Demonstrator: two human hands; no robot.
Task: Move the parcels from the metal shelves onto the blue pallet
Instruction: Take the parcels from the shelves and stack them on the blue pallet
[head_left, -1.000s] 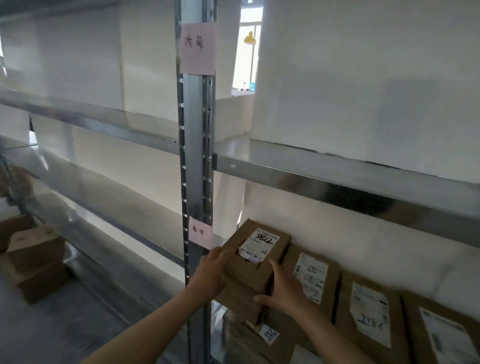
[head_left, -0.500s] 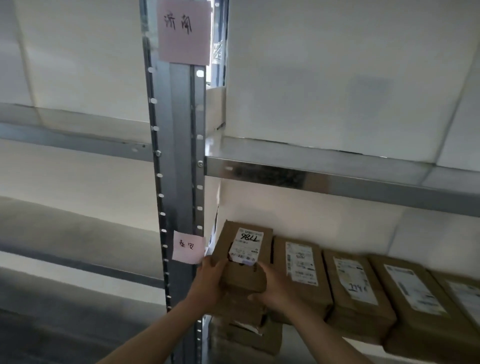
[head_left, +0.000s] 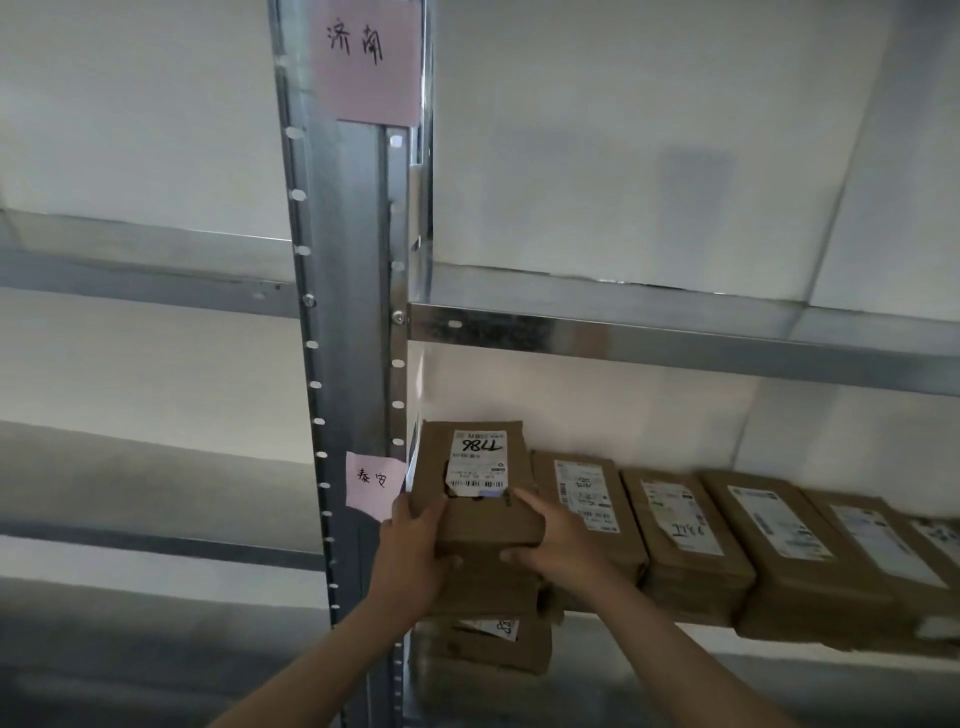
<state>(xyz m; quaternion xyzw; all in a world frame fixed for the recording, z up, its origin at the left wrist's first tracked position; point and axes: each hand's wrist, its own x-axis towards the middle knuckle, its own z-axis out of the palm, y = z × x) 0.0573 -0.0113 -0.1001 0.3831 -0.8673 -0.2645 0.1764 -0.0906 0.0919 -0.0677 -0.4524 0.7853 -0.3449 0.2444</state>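
A brown cardboard parcel with a white label marked 786 lies on top of a short stack at the left end of a metal shelf. My left hand grips its left front corner and my right hand grips its right front corner, thumbs on top. Under it sits a second parcel, mostly covered by my hands. Several more brown labelled parcels lie in a row to the right on the same shelf. The blue pallet is out of view.
A steel upright with pink notes stands just left of the parcel. The shelf above overhangs the row. One more parcel sits on the level below. The left bay's shelves hold nothing visible.
The view has swung right and closer to the shelf, so the floor boxes at left are gone. Both hands stay on the 786 parcel, which looks slightly lifted toward me.
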